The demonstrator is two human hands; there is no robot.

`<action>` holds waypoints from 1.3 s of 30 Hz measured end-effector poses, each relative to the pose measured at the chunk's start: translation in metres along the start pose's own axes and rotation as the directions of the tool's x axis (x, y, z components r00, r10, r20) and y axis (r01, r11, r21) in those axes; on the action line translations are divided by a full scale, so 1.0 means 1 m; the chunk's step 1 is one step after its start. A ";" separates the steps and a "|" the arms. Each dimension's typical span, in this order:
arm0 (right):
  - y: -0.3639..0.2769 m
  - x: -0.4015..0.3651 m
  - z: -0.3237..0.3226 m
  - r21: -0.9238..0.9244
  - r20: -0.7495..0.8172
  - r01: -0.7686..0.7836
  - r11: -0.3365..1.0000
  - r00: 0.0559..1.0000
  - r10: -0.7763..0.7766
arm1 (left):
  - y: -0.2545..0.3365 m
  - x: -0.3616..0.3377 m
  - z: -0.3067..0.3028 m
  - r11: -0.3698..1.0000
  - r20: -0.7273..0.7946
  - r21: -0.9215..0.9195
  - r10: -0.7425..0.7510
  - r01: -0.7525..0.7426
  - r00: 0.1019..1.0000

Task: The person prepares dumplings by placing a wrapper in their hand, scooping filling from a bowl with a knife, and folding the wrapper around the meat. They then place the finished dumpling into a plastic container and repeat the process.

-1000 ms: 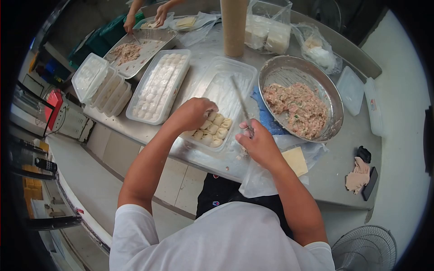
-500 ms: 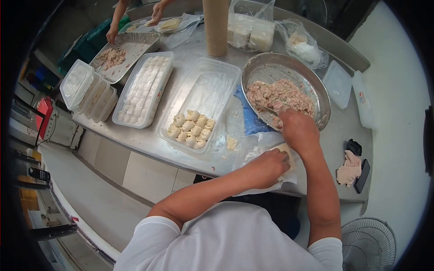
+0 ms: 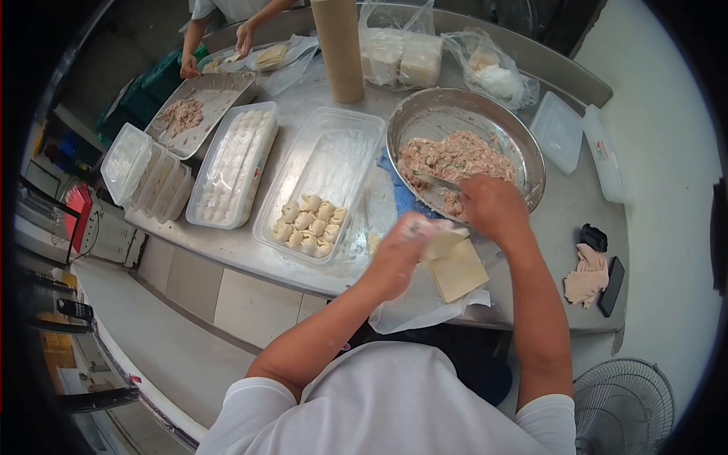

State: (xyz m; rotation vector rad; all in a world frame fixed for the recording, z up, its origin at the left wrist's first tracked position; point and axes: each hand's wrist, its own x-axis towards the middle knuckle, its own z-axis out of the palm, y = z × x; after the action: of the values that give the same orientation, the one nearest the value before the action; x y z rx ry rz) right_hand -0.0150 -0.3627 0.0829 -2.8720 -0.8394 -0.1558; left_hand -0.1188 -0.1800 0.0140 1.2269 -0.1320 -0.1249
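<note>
My left hand (image 3: 402, 252), slightly blurred, is closed on a pale dumpling wrapper (image 3: 449, 240) raised above a stack of square wrappers (image 3: 459, 274). The stack rests on white paper at the table's near edge. In my right hand (image 3: 493, 206) is a flat metal spreader (image 3: 435, 180), its blade over the minced meat filling (image 3: 466, 155) in a large round metal basin (image 3: 536, 163). Folded dumplings (image 3: 309, 225) sit in rows at the near end of a clear plastic container (image 3: 345, 144), left of my hands.
Lidded containers of dumplings (image 3: 233, 163) stand farther left. At the back, a person's hands (image 3: 189, 64) work by a tray of filling (image 3: 216, 89). A brown post (image 3: 339, 53) rises from the table. Plastic lids (image 3: 560, 133), a cloth (image 3: 586, 277) and a phone (image 3: 611, 287) lie right.
My left hand has come up and left from the stack with a wrapper, uncovering the stack. My right hand stays at the basin with the spreader. The camera view has shifted slightly.
</note>
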 end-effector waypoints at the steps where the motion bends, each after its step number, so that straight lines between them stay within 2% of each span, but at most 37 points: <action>1: 0.005 -0.004 0.001 0.003 0.003 0.003 1.000 1.000 -0.003 | 0.002 -0.004 -0.008 0.874 -0.060 -0.485 -0.056 0.020 0.997; 2: 0.017 -0.012 0.000 0.104 -0.092 0.053 0.993 0.995 -0.043 | 0.005 -0.011 -0.017 0.874 -0.062 -0.486 -0.059 0.022 0.996; 3: 0.026 -0.019 0.000 0.197 -0.191 0.111 0.974 0.979 -0.073 | 0.019 -0.017 -0.023 0.747 -0.121 -0.665 -0.084 -0.017 0.989; 4: 0.029 -0.025 -0.002 0.197 -0.191 0.113 0.974 0.979 -0.075 | 0.027 -0.019 -0.026 0.585 -0.173 -0.808 -0.118 -0.072 0.978; 5: 0.030 -0.033 -0.006 0.273 -0.240 0.129 0.953 0.969 -0.063 | 0.026 -0.017 -0.028 0.584 -0.176 -0.808 -0.117 -0.076 0.977; 7: 0.021 -0.049 -0.015 0.349 -0.279 0.152 0.925 0.959 -0.053 | 0.024 -0.012 -0.034 0.732 -0.401 -0.664 -0.174 -0.154 0.900; 9: 0.008 -0.065 -0.026 0.452 -0.263 0.093 0.887 0.964 0.032 | 0.028 -0.002 -0.031 0.712 -0.383 -0.684 -0.165 -0.159 0.909; 10: 0.002 -0.070 -0.024 0.449 -0.260 0.095 0.889 0.965 0.028 | 0.031 0.002 -0.027 0.695 -0.358 -0.701 -0.152 -0.158 0.921; 11: -0.006 -0.074 -0.020 0.476 -0.313 0.145 0.867 0.950 0.013 | 0.035 0.005 -0.021 0.692 -0.356 -0.704 -0.151 -0.159 0.922; 12: -0.013 -0.078 -0.016 0.500 -0.366 0.192 0.844 0.931 0.005 | 0.040 0.007 -0.014 0.651 -0.266 -0.750 -0.137 -0.116 0.954; 13: -0.021 -0.082 -0.012 0.497 -0.366 0.186 0.848 0.930 0.011 | 0.042 0.009 -0.009 0.610 -0.170 -0.790 -0.120 -0.063 0.978; 17: -0.030 -0.100 0.002 0.454 -0.305 0.107 0.885 0.952 0.041 | 0.038 0.017 -0.009 0.581 -0.102 -0.811 -0.027 -0.068 0.994; 19: -0.030 -0.109 -0.010 0.288 -0.275 0.064 0.955 0.961 0.018 | 0.041 0.018 -0.007 0.683 -0.304 -0.726 -0.213 -0.081 0.928; 22: -0.038 -0.117 -0.020 0.407 -0.299 0.027 0.913 0.949 0.105 | 0.043 0.016 -0.003 0.742 -0.389 -0.658 -0.186 -0.131 0.902; 23: -0.039 -0.116 -0.016 0.406 -0.297 0.026 0.914 0.949 0.105 | 0.042 0.015 -0.002 0.740 -0.388 -0.660 -0.187 -0.130 0.902; 25: -0.042 -0.109 -0.001 0.311 -0.354 0.086 0.947 0.935 0.031 | 0.040 0.014 -0.004 0.716 -0.226 -0.694 -0.115 -0.077 0.967; 26: -0.042 -0.109 0.000 0.311 -0.358 0.088 0.946 0.933 0.030 | 0.039 0.015 -0.005 0.718 -0.226 -0.692 -0.112 -0.079 0.968; 28: -0.042 -0.108 0.002 0.326 -0.308 0.052 0.944 0.950 0.054 | 0.038 0.019 -0.006 0.676 -0.339 -0.714 -0.110 -0.180 0.934; 31: -0.040 -0.114 -0.014 0.319 -0.314 0.051 0.946 0.948 0.055 | 0.039 0.018 -0.009 0.650 -0.433 -0.711 -0.103 -0.269 0.895; 32: -0.043 -0.114 -0.015 0.321 -0.309 0.049 0.946 0.949 0.056 | 0.040 0.017 -0.009 0.650 -0.435 -0.711 -0.108 -0.267 0.894; 34: -0.046 -0.111 -0.018 0.477 -0.293 0.056 0.877 0.951 0.099 | 0.044 0.018 -0.002 0.652 -0.407 -0.706 -0.053 -0.278 0.912; 37: -0.035 -0.099 -0.011 0.370 -0.328 0.020 0.929 0.938 0.110 | 0.049 0.017 0.007 0.648 -0.335 -0.725 -0.034 -0.234 0.942; 39: -0.029 -0.095 -0.011 0.334 -0.340 0.003 0.942 0.933 0.117 | 0.044 0.021 0.002 0.652 -0.345 -0.716 -0.020 -0.249 0.939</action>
State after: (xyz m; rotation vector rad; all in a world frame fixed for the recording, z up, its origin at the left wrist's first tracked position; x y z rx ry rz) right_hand -0.1111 -0.3908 0.0836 -2.4454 -0.6380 -0.4661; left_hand -0.0975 -0.1708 0.0570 0.3713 0.1303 0.1372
